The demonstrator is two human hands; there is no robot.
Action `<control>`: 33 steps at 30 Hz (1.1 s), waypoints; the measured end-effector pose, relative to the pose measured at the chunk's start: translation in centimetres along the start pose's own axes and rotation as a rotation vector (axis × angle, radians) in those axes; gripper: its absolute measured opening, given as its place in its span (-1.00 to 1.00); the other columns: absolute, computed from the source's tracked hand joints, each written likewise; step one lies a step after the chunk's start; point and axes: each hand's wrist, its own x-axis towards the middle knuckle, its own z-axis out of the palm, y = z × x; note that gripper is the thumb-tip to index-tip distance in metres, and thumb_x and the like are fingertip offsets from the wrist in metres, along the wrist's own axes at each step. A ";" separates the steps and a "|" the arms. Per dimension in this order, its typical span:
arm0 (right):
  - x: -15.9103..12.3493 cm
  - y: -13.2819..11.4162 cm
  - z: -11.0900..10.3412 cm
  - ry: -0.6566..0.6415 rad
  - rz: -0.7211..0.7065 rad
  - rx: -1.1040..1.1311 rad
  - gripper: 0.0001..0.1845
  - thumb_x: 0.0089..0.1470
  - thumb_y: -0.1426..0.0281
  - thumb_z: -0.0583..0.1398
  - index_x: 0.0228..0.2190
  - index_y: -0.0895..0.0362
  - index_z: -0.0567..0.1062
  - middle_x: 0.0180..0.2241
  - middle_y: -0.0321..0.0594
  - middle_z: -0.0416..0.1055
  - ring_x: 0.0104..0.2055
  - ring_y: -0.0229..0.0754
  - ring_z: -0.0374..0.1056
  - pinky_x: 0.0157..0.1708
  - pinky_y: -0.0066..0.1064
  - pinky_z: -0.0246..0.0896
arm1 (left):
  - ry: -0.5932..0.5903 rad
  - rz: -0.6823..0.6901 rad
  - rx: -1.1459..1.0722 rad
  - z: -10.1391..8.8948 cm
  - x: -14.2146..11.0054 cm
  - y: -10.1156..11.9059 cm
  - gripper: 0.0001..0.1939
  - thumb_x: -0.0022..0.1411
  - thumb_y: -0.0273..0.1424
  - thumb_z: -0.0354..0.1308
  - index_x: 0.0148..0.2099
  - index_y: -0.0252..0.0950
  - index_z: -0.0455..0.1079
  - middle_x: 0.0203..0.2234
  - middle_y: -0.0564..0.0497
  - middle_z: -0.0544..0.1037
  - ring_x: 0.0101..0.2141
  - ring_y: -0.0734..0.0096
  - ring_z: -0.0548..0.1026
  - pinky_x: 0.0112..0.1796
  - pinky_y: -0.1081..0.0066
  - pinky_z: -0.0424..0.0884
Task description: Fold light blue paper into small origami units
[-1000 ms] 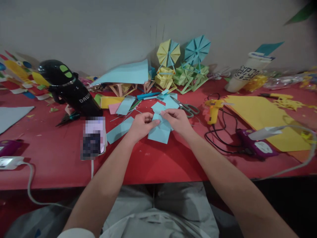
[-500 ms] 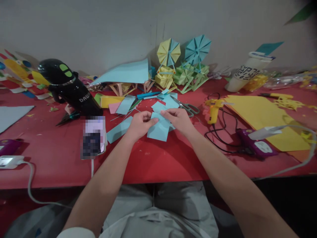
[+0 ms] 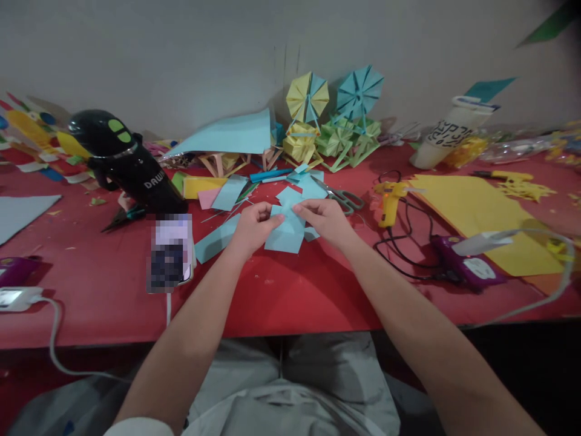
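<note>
A small piece of light blue paper point(image 3: 285, 235) is held up between my two hands over the red table. My left hand point(image 3: 256, 227) pinches its upper left edge between thumb and fingers. At its upper right corner, my right hand point(image 3: 324, 219) grips it the same way. Other blue paper pieces point(image 3: 290, 195) lie just behind it, and a long blue strip point(image 3: 218, 240) rests beside my left hand. Scissors point(image 3: 342, 198) with grey handles lie behind my right hand, partly over blue paper.
A black bottle point(image 3: 131, 160) and a phone point(image 3: 170, 254) stand left. To the right are a yellow glue gun point(image 3: 390, 200), a purple power strip point(image 3: 469, 263) with cables, yellow paper sheets point(image 3: 490, 224) and a white cup point(image 3: 447, 133). Folded paper models point(image 3: 304, 142) line the wall.
The held blue paper has shifted slightly left and up, uncovering a small blue piece by my right hand. Both hands keep their pinch.
</note>
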 end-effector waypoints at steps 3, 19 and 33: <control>0.1 0.1 -0.1 -0.006 -0.023 -0.030 -0.50 -0.07 -0.06 0.26 -0.52 0.16 0.48 -0.60 -0.30 0.27 -0.52 -0.30 0.16 -0.49 -0.40 0.16 | -0.042 -0.013 0.015 -0.1 0.1 -0.1 -0.71 -0.03 -0.20 0.31 -0.45 -0.28 0.33 -0.57 0.07 0.42 -0.50 0.46 0.36 -0.45 0.42 0.29; 0.1 0.4 -0.1 -0.003 0.016 0.023 -0.47 -0.07 -0.10 0.25 -0.55 0.15 0.43 -0.60 -0.33 0.21 -0.54 -0.32 0.12 -0.52 -0.41 0.15 | -0.035 0.023 0.090 -0.1 -0.1 0.0 -0.59 0.07 -0.08 0.27 -0.53 -0.30 0.30 -0.64 0.12 0.32 -0.58 0.55 0.22 -0.55 0.47 0.14; 0.0 0.1 0.0 -0.023 0.082 0.034 -0.50 -0.12 -0.06 0.30 -0.53 0.15 0.43 -0.60 -0.35 0.19 -0.55 -0.34 0.08 -0.56 -0.44 0.00 | -0.013 0.018 0.057 -0.3 0.1 -0.3 -0.70 0.01 -0.16 0.31 -0.38 -0.31 0.43 -0.47 -0.01 0.55 -0.44 0.41 0.46 -0.41 0.43 0.38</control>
